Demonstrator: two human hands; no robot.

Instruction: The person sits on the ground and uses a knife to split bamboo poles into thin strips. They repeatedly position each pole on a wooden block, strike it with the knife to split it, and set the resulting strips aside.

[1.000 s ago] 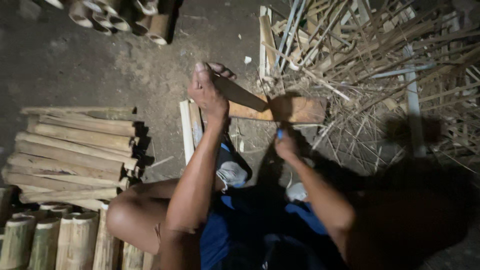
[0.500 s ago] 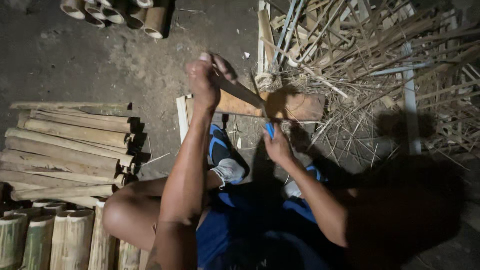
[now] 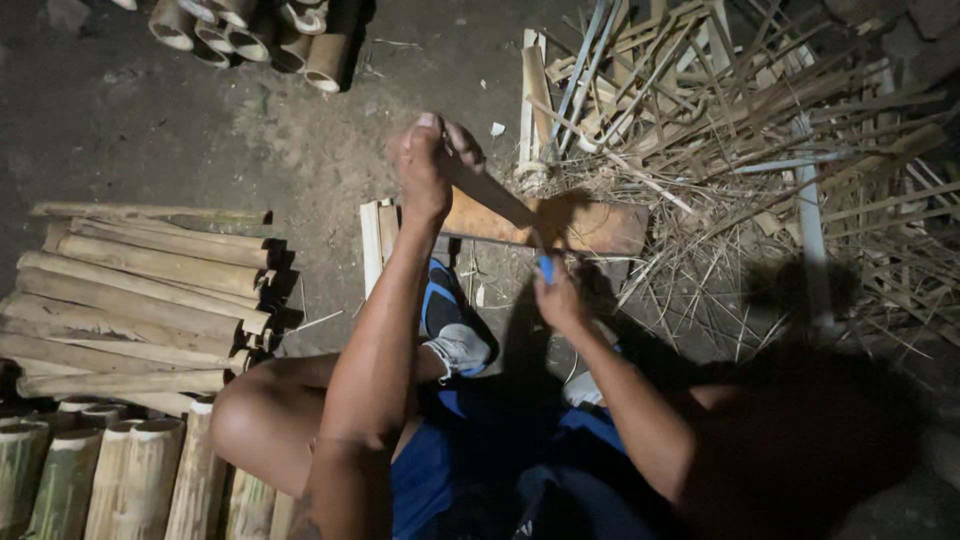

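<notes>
I sit on the dirt ground. My left hand (image 3: pixel 428 170) is raised and grips the far end of a long knife blade (image 3: pixel 492 194). My right hand (image 3: pixel 557 297) is closed on the knife's blue handle (image 3: pixel 546 268), lower and nearer to me. The blade runs slanted between the two hands, over a flat wooden block (image 3: pixel 590 226) lying on the ground. Split bamboo strips (image 3: pixel 374 240) lie beside the block on its left. My foot in a blue and grey shoe (image 3: pixel 450 325) rests just below the block.
A stack of split bamboo slats (image 3: pixel 140 290) lies at the left. Cut bamboo tubes (image 3: pixel 90 475) stand at the bottom left, and more tubes (image 3: pixel 250 35) lie at the top. A tangled heap of thin bamboo strips and shavings (image 3: pixel 760 150) fills the right.
Both hands have lifted the knife, the left hand rising higher above the block. My right hand has drawn slightly nearer to me with the handle.
</notes>
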